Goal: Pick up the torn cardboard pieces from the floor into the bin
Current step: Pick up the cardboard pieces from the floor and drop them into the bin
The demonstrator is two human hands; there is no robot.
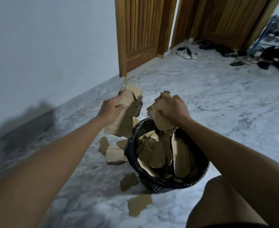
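Right hand [171, 107] grips a crumpled cardboard wad [160, 119] directly above the bin [199, 175] at lower centre, nearer the opening than the left hand [112, 109], which clutches a longer bundle of pieces [127, 116] hanging left of the rim; loose scraps [115, 155] lie on the floor left of the bin.

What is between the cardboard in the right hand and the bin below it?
Nothing visible. The right hand holds its cardboard just above the bin, whose mouth is open. The bin already holds a pile of torn pieces rising near the rim, so the new piece may sit high.
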